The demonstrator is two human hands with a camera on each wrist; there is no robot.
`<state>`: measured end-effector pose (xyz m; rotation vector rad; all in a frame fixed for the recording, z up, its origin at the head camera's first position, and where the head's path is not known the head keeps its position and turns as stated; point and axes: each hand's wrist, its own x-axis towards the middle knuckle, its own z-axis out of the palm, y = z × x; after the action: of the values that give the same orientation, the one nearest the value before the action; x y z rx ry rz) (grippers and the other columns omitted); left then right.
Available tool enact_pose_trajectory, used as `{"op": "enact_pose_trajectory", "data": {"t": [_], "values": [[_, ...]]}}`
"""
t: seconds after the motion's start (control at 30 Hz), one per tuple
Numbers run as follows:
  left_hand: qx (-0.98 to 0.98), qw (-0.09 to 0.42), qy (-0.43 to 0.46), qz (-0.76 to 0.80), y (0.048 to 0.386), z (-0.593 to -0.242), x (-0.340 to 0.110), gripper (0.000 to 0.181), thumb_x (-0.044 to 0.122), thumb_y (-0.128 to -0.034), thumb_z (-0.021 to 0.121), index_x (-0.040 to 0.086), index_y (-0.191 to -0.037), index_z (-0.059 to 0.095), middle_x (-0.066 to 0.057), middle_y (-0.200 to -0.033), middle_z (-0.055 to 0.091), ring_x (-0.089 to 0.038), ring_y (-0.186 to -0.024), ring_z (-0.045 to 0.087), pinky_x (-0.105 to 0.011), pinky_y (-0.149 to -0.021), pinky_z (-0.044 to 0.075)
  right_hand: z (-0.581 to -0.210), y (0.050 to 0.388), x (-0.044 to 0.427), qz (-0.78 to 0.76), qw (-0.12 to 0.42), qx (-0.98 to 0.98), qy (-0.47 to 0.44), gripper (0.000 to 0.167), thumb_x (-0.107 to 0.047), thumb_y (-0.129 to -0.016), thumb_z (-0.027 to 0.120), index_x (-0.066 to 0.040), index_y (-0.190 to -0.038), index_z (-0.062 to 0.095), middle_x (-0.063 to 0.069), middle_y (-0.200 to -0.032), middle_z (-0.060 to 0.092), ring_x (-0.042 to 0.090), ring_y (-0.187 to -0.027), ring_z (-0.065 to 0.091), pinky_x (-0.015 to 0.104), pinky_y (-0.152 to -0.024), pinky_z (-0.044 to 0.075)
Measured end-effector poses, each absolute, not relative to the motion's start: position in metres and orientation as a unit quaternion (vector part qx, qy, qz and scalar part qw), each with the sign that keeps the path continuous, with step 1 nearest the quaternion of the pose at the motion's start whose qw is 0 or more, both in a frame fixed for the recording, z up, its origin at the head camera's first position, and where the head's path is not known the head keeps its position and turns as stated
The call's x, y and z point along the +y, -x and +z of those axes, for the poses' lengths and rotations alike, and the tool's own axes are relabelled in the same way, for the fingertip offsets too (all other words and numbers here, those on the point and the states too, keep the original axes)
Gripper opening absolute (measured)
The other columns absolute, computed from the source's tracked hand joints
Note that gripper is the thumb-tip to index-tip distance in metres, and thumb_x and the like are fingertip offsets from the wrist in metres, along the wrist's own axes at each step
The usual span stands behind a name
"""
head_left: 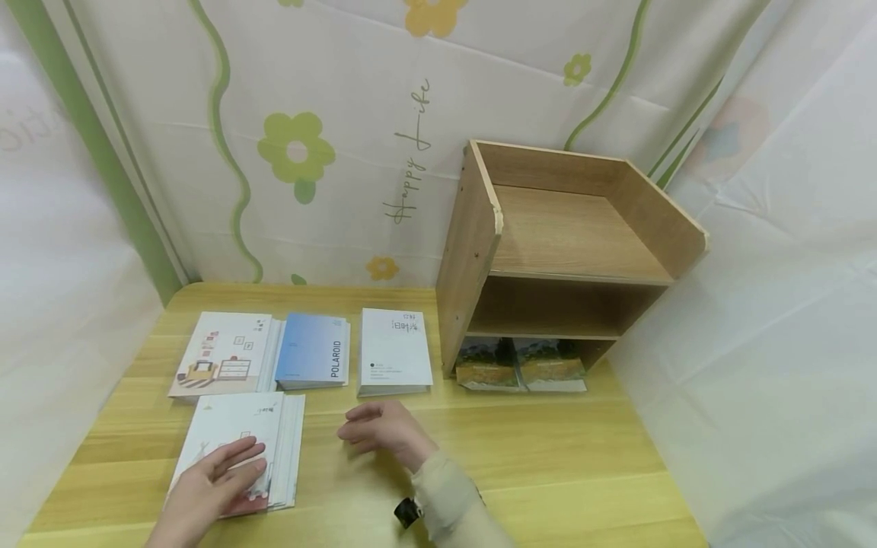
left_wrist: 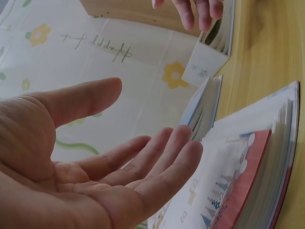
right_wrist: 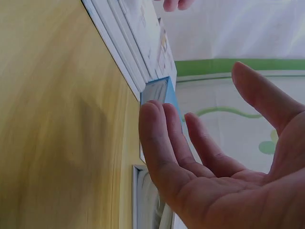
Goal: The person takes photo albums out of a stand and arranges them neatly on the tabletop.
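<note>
A white illustrated album (head_left: 226, 434) with a red lower edge lies at the table's front left. My left hand (head_left: 215, 483) is over it, fingers relaxed and holding nothing; whether it touches the cover I cannot tell. In the left wrist view the palm (left_wrist: 105, 186) faces sideways beside the album (left_wrist: 248, 176). My right hand (head_left: 389, 431) hovers above the wood, just in front of a white book (head_left: 393, 350), its fingers loosely bent and empty. The right wrist view shows that hand (right_wrist: 214, 167) with thumb and fingers apart.
Behind the front album lie another illustrated album (head_left: 226, 354) and a blue POLAROID album (head_left: 312, 350). A wooden shelf unit (head_left: 469, 259) stands at the back right, with two dark-covered books (head_left: 548, 361) in its bottom level. Patterned curtains (head_left: 356, 152) surround the table (head_left: 548, 457).
</note>
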<state>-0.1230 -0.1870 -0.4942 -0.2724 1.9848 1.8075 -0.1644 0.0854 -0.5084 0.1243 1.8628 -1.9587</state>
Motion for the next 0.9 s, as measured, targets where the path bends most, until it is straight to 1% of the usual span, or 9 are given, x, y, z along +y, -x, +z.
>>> {"op": "enact_pose_trajectory", "data": {"t": [0.1, 0.17, 0.27, 0.4, 0.47, 0.6, 0.7, 0.83, 0.9], "values": [[0.724, 0.225, 0.090, 0.646, 0.124, -0.494, -0.182, 0.074, 0.026, -0.0938, 0.069, -0.006, -0.148, 0.031, -0.026, -0.148, 0.039, -0.007, -0.102, 0.063, -0.044, -0.079, 0.058, -0.508, 0.165, 0.093, -0.706, 0.202, 0.677, -0.047, 0.042, -0.007, -0.081, 0.079, 0.008, -0.117, 0.063, 0.009, -0.094, 0.071, 0.040, -0.091, 0.068, 0.048, -0.082, 0.056], [0.730, 0.228, 0.087, 0.639, 0.125, -0.494, -0.179, 0.074, 0.029, -0.0935, 0.069, -0.005, -0.148, 0.032, -0.026, -0.147, 0.040, -0.003, -0.103, 0.061, -0.044, -0.079, 0.058, -0.508, 0.165, 0.097, -0.704, 0.195, 0.681, -0.050, 0.044, -0.008, -0.081, 0.080, 0.008, -0.118, 0.063, 0.008, -0.094, 0.071, 0.039, -0.091, 0.068, 0.047, -0.083, 0.056], [0.743, 0.227, 0.083, 0.624, 0.126, -0.493, -0.174, 0.075, 0.033, -0.0921, 0.071, -0.003, -0.147, 0.035, -0.023, -0.146, 0.043, -0.008, -0.107, 0.061, -0.043, -0.078, 0.059, -0.508, 0.165, 0.103, -0.704, 0.188, 0.683, -0.049, 0.045, -0.008, -0.082, 0.079, 0.010, -0.118, 0.062, 0.009, -0.095, 0.071, 0.040, -0.092, 0.067, 0.046, -0.084, 0.056], [0.760, 0.226, 0.076, 0.604, 0.127, -0.490, -0.167, 0.076, 0.040, -0.0907, 0.071, 0.002, -0.148, 0.038, -0.018, -0.146, 0.045, -0.024, -0.120, 0.055, -0.043, -0.074, 0.059, -0.509, 0.164, 0.109, -0.701, 0.181, 0.688, -0.048, 0.045, -0.009, -0.082, 0.079, 0.011, -0.119, 0.061, 0.009, -0.097, 0.071, 0.039, -0.092, 0.067, 0.046, -0.084, 0.056], [0.771, 0.227, 0.070, 0.591, 0.128, -0.489, -0.164, 0.077, 0.045, -0.0902, 0.070, 0.003, -0.148, 0.038, -0.017, -0.146, 0.046, -0.030, -0.125, 0.051, -0.042, -0.071, 0.059, -0.509, 0.164, 0.112, -0.695, 0.174, 0.695, -0.050, 0.046, -0.010, -0.082, 0.080, 0.010, -0.119, 0.061, 0.008, -0.098, 0.071, 0.037, -0.091, 0.068, 0.046, -0.083, 0.056], [0.789, 0.224, 0.055, 0.569, 0.131, -0.488, -0.156, 0.077, 0.048, -0.0892, 0.069, 0.005, -0.147, 0.041, -0.016, -0.144, 0.048, -0.029, -0.122, 0.053, -0.040, -0.056, 0.057, -0.511, 0.163, 0.122, -0.691, 0.169, 0.701, -0.053, 0.049, -0.013, -0.081, 0.081, 0.009, -0.120, 0.061, 0.008, -0.099, 0.071, 0.035, -0.092, 0.068, 0.047, -0.085, 0.055], [0.799, 0.209, 0.026, 0.564, 0.134, -0.489, -0.148, 0.073, 0.044, -0.0905, 0.069, 0.002, -0.144, 0.044, -0.018, -0.140, 0.052, -0.028, -0.118, 0.057, -0.037, -0.064, 0.058, -0.512, 0.162, 0.130, -0.702, 0.174, 0.688, -0.054, 0.051, -0.016, -0.082, 0.080, 0.009, -0.122, 0.060, 0.009, -0.100, 0.071, 0.038, -0.095, 0.067, 0.049, -0.087, 0.054], [0.799, 0.191, -0.006, 0.570, 0.136, -0.489, -0.134, 0.067, 0.039, -0.0941, 0.066, -0.003, -0.141, 0.045, -0.021, -0.135, 0.055, -0.033, -0.118, 0.057, -0.035, -0.089, 0.054, -0.518, 0.161, 0.142, -0.720, 0.178, 0.669, -0.047, 0.053, -0.017, -0.084, 0.078, 0.012, -0.124, 0.058, 0.017, -0.104, 0.070, 0.043, -0.099, 0.065, 0.052, -0.090, 0.052], [0.783, 0.201, 0.001, 0.589, 0.138, -0.490, -0.127, 0.066, 0.040, -0.0946, 0.065, -0.004, -0.141, 0.045, -0.021, -0.134, 0.056, -0.033, -0.117, 0.058, -0.038, -0.091, 0.053, -0.521, 0.160, 0.148, -0.727, 0.181, 0.661, -0.045, 0.054, -0.016, -0.085, 0.077, 0.013, -0.125, 0.056, 0.022, -0.108, 0.068, 0.044, -0.100, 0.064, 0.053, -0.091, 0.051]]}}
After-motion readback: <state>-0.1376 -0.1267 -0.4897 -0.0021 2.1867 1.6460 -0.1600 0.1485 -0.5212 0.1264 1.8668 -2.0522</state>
